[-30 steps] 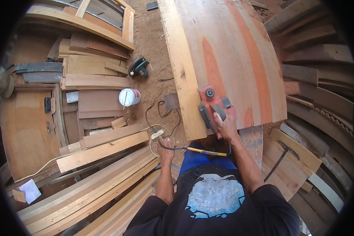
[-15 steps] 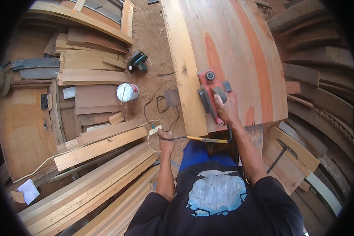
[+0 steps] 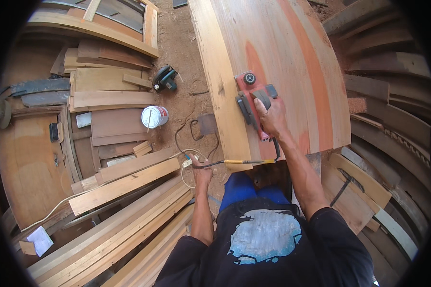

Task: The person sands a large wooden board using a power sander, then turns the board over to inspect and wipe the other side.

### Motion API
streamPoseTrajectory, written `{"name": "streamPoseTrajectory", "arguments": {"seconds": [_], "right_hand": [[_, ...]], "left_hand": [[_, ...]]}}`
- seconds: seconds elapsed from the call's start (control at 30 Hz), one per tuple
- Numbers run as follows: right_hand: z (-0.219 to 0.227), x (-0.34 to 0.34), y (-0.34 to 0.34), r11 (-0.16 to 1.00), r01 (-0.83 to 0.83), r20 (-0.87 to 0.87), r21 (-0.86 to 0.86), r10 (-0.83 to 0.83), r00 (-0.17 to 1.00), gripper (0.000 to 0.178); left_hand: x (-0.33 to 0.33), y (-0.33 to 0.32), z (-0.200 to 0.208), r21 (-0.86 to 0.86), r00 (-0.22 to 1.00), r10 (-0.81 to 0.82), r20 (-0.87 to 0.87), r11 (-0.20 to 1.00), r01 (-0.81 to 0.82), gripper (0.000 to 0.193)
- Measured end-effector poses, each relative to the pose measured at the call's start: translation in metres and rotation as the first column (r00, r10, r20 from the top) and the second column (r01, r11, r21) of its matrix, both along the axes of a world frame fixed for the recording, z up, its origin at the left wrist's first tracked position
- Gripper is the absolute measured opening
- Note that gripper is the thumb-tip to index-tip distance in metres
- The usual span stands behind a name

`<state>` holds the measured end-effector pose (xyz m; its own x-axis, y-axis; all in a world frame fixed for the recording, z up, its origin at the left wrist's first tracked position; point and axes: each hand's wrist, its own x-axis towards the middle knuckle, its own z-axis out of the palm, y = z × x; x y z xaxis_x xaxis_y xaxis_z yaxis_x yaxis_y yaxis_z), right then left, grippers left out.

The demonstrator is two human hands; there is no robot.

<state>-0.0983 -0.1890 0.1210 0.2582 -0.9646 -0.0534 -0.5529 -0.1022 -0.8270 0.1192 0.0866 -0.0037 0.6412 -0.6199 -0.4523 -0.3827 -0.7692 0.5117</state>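
Observation:
My right hand [image 3: 273, 117] is closed around the handle of a red electric planer [image 3: 257, 103], which rests on a wide wooden panel [image 3: 292, 71] near its left side. A black cord with a yellow section [image 3: 249, 162] hangs from the planer's rear and crosses in front of my blue trousers to my left hand [image 3: 202, 172]. That hand is low, left of the panel's near corner, with its fingers closed on the cord. Beside its fingertips is a pale extension socket [image 3: 187, 163], partly covered by them.
On the dirt floor stand a white bucket [image 3: 154, 117] with a stick across it and a dark green circular saw [image 3: 165, 79]. Long planks [image 3: 115, 229] lie stacked at the left. A hammer [image 3: 347, 184] rests on boards at the right, where more timber leans.
The planer and my right hand have slid a little farther from me along the panel, the cord trailing after. My left hand stays by the socket, its fingers slightly shifted. The view has shifted slightly.

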Motion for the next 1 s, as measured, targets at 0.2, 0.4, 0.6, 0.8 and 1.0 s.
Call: {"name": "streamPoseTrajectory", "arguments": {"seconds": [0.2,0.4,0.6,0.8,1.0], "right_hand": [[0.005,0.011,-0.024,0.999,0.015,-0.024,-0.034,-0.016,1.0,0.059],[-0.004,0.025,-0.052,0.995,0.055,-0.009,-0.077,-0.056,0.998,0.048],[0.004,0.034,-0.072,0.998,0.041,0.056,0.041,-0.044,0.997,0.054],[-0.003,0.044,-0.095,0.994,0.071,0.038,-0.083,-0.068,0.997,0.05],[0.002,0.06,-0.119,0.99,0.103,0.012,-0.101,-0.102,0.995,0.051]], "left_hand": [[0.003,-0.019,0.008,0.092,0.998,0.029,-0.061,0.996,-0.023,0.086],[0.014,-0.032,-0.016,-0.034,0.997,0.013,0.071,0.999,-0.011,0.076],[0.036,-0.062,-0.028,-0.087,0.997,0.066,-0.034,0.994,-0.069,0.077],[0.05,-0.109,-0.015,-0.128,0.996,0.041,0.081,0.991,-0.03,0.074],[0.076,-0.157,-0.008,-0.051,0.993,-0.104,0.056,0.993,0.107,0.058]]}}
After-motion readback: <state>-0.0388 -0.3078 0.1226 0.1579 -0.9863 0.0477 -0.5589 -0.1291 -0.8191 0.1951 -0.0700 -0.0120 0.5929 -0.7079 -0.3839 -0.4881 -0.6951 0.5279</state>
